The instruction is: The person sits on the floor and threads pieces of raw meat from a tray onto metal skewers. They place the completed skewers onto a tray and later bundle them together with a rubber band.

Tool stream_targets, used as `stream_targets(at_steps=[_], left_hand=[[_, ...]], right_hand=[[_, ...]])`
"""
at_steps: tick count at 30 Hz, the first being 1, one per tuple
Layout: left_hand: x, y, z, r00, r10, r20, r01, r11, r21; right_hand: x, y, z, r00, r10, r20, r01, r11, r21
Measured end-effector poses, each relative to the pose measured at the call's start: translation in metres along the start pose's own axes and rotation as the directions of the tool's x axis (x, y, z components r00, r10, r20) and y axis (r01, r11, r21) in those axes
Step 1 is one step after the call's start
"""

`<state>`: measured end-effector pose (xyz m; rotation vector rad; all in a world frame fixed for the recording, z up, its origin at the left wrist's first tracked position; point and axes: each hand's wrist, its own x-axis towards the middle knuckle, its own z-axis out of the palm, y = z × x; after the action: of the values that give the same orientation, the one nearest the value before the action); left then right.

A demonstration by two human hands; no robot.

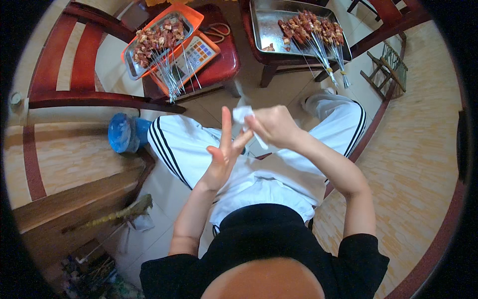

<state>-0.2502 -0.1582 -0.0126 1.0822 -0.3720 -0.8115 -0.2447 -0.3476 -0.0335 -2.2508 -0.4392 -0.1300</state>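
Above my lap, my right hand (274, 125) grips a crumpled white tissue (243, 113) and presses it around a finger of my left hand (224, 157). The left thumb and index finger stand apart; its other fingers are partly hidden behind the tissue and the right hand. Beyond, at the upper left, skewered meat pieces (158, 39) lie heaped in a metal tray (131, 64) set in an orange pan on a digital scale (190, 59). To the upper right, a larger metal tray (267, 24) carries bundles of meat skewers (312, 26), their metal ends sticking out over the near rim.
A red chair (227, 61) supports the scale, with scissors (216, 31) behind it. Another dark wooden chair (269, 71) bears the large tray. A blue bag-lined bin (122, 132) stands left of my knee. A broom (123, 213) is at lower left, a small stool (388, 71) at right.
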Motion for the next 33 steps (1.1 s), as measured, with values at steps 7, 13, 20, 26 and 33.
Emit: stream_targets(at_steps=[7,13,20,26,33], left_hand=[[-0.003,0.028,0.001,0.94,0.279,-0.198,-0.342,0.765,-0.546],[0.006,0.016,-0.007,0.916,0.334,-0.221,-0.395,0.66,-0.639],[0.021,0.006,0.002,0.876,0.263,-0.404,-0.294,0.956,-0.016],[0.038,-0.018,0.003,0.799,0.338,-0.498,-0.204,0.931,0.303],[0.022,-0.012,0.001,0.914,0.203,-0.352,-0.039,0.906,0.421]], right_hand=[[0.012,0.017,-0.016,0.736,0.412,-0.537,-0.092,0.847,0.524],[-0.019,-0.016,0.036,0.987,-0.073,-0.142,0.068,0.997,-0.041],[-0.016,0.018,0.034,0.819,0.523,-0.237,-0.281,0.725,0.629],[0.012,-0.079,0.046,0.767,0.621,-0.163,-0.137,0.406,0.903],[0.011,-0.056,0.025,0.587,0.792,0.169,-0.099,-0.137,0.986]])
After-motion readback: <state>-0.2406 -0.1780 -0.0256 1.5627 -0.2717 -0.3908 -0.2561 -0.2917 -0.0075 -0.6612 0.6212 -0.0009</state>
